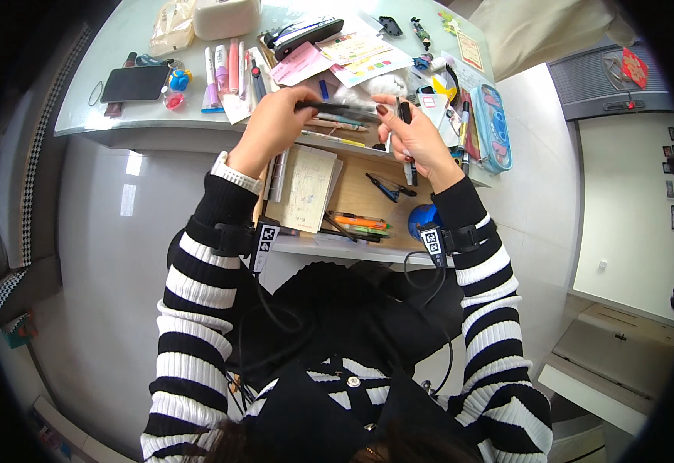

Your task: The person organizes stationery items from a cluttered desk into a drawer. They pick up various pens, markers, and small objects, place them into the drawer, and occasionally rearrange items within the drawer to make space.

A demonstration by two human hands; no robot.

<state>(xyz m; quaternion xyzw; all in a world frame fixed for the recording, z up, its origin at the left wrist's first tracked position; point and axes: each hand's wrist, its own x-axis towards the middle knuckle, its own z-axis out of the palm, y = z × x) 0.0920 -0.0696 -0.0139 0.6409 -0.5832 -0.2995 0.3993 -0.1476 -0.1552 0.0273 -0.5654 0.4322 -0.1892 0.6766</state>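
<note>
My left hand (275,126) pinches a slim dark pen-like item (326,107) above the open drawer. Its far end is blurred and points toward my right hand (419,142). In that right hand are several black and clear pens (405,114), held upright against the palm. Beneath both hands, a shallow tray (355,147) holds pencils and a yellow pen (337,138). Nearer to me in the wooden drawer (354,197) lie a notebook (304,188) with handwriting, a blue-and-black compass-like tool (384,186) and several pens with an orange one (360,221).
A blue round container (422,220) stands at the drawer's right. On the glass-topped desk (157,113) lie a phone (135,84), markers (234,66), papers (366,58), a black stapler-like item (309,39) and a blue pencil case (493,128) at the right edge.
</note>
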